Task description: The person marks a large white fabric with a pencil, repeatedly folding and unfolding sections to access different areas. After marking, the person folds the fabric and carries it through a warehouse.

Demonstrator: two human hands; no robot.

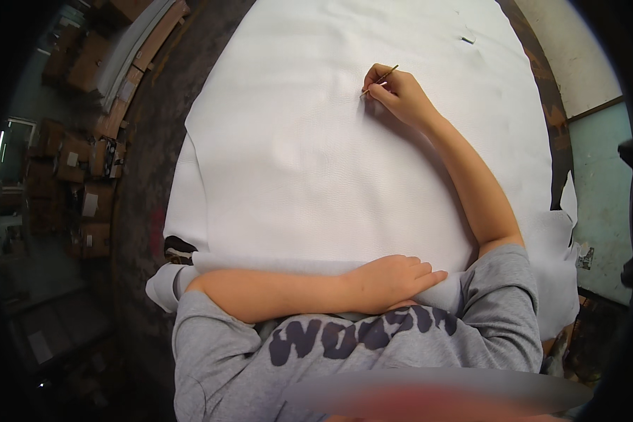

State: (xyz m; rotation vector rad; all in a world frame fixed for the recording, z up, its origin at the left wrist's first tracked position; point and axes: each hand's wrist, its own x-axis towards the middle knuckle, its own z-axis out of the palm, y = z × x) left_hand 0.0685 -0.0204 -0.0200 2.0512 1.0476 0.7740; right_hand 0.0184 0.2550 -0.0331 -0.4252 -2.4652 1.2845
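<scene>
A large sheet of white grained leather (288,155) covers the surface in front of me, its near edge rolled toward my body. Out over its far half, my right hand (399,93) pinches a thin yellowish pen (392,70), tip down at the leather. My left forearm lies across the rolled edge in front of my chest. At its end, my left hand (394,281) rests flat on the roll, fingers extended, holding nothing. Farther off to the right, a small dark object (467,40) lies on the leather; its kind is too small to tell.
Cardboard boxes (91,204) are stacked along the left, beyond a dark floor (144,141). A long pale panel (135,53) stands at the far left. On the right, a pale green wall panel (601,190) rises close to the leather's edge.
</scene>
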